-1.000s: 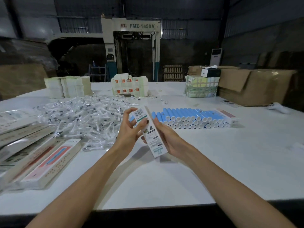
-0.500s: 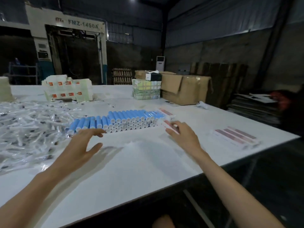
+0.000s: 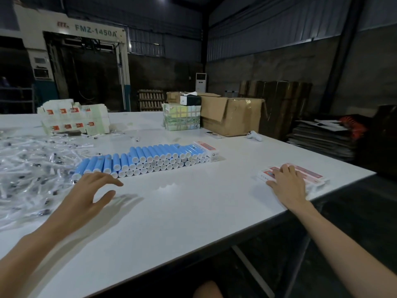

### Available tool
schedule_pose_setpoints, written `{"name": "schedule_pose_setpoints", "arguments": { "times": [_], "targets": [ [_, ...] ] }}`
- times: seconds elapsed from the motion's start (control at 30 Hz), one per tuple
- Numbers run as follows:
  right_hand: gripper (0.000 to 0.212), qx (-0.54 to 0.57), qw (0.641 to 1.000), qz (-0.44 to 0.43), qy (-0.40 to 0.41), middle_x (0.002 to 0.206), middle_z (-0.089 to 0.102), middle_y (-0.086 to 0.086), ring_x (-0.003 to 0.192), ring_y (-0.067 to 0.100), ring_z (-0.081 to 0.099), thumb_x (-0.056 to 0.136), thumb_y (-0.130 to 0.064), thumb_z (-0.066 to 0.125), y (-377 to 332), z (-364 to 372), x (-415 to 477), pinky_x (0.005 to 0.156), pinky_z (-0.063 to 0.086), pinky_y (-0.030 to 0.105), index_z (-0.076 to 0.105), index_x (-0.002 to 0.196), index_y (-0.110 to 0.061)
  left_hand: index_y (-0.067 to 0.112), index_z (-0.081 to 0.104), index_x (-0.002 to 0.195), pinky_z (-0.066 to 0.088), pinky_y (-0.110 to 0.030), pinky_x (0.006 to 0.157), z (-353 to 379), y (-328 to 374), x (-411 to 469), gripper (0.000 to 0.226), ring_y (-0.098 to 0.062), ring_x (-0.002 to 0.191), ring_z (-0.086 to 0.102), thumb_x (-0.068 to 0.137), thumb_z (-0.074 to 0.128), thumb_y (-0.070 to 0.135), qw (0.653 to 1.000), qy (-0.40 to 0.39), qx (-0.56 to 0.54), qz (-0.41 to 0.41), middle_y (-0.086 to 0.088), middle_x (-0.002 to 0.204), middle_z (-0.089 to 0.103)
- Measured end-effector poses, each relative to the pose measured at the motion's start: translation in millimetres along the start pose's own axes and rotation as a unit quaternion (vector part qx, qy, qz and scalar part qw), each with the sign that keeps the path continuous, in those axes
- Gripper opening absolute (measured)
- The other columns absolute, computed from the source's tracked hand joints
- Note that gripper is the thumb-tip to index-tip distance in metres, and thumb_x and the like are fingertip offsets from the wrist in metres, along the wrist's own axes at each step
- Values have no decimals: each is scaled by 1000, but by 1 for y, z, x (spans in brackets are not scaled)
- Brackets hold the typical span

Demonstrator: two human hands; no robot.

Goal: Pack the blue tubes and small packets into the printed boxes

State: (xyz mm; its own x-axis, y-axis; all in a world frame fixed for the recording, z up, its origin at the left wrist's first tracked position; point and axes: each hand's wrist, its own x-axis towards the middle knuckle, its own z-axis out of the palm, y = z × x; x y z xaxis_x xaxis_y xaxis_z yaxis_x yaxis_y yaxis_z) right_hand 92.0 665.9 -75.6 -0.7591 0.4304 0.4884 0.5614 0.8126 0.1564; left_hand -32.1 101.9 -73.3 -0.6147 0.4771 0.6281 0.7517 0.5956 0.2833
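**Right hand on the flat boxes, left hand free by the tubes**

The right hand point(image 3: 286, 181) lies on the flat printed boxes point(image 3: 313, 175) at the near right edge of the tabletop point(image 3: 182, 214). Its fingers point(image 3: 284, 169) are straight and pressing down, not curled round anything. The left hand point(image 3: 86, 191) hovers just in front of the near left end of the blue tubes point(image 3: 150, 155), fingers spread and released, holding nothing.

The step in hand looks like taking one fresh box from that pile. To do it well, slide only the top box off with the fingertips. Catch its edge with the thumb so the ones beneath stay put so close to the table's edge. Then bring it to the middle, where the left hand can help open it and reach a tube.

Counts, as far as can be seen:
- Flat boxes under the right hand: at least two side by side; the hand hides any more.
- Made-up box point(image 3: 206, 148): one, touching the far right end of the tubes.
- Blue tubes: about twenty along the top row, with two or so rows of white caps showing below; the full number cannot be told.
- Small packets point(image 3: 28, 166): a loose heap on the left, too many to count.
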Motion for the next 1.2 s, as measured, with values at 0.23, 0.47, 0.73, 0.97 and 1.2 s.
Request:
{"name": "schedule_pose_setpoints", "arguments": {
  "times": [0.23, 0.47, 0.73, 0.97, 1.2],
  "targets": [
    [43, 24, 998, -2, 64, 121, 65, 11, 113, 31, 58, 100, -48, 61, -21, -2, -5, 97, 46, 44, 69, 124, -13, 29, 75, 118, 39, -39, 99, -3, -3, -2, 25, -14, 115, 53, 100, 73, 11, 999, -26, 7, -23, 11, 120, 65],
    [12, 428, 893, -134, 35, 69, 62, -12, 71, 13, 60, 104, -33, 58, -204, -81, -23, 66, 42, 32, 65, 112, -27, 37, 72, 116, 49, -27, 75, -7, 5, -4, 18, -3, 92, 64, 107, 65, 23, 993, -31, 15, -112, 18, 100, 70],
    [20, 716, 655, -171, -173, 77, 69, 1, 65, 14, 58, 103, -27, 61, -407, -132, -59, 68, 46, 34, 64, 87, -16, 26, 71, 121, 53, -36, 81, -28, 15, -5, 19, -18, 94, 67, 106, 60, 29, 960, -51, 128, -245, 6, 101, 77],
    [18, 760, 595, -122, -233, 58, 54, 0, 57, 17, 43, 101, -20, 59, -439, -93, -62, 57, 33, 31, 68, 87, -15, 16, 61, 134, 53, -43, 97, -93, 1, -47, 33, -30, 123, 59, 107, 59, 36, 877, -3, 330, -349, -7, 133, 65],
    [20, 766, 582, -155, -227, 56, 55, -4, 57, 16, 47, 102, -19, 58, -441, -90, -63, 58, 36, 33, 70, 87, -14, 15, 56, 148, 40, -42, 111, -150, -16, -112, 66, -33, 140, 44, 105, 50, 63, 702, -107, 492, -504, -11, 149, 50]
  ]
}}
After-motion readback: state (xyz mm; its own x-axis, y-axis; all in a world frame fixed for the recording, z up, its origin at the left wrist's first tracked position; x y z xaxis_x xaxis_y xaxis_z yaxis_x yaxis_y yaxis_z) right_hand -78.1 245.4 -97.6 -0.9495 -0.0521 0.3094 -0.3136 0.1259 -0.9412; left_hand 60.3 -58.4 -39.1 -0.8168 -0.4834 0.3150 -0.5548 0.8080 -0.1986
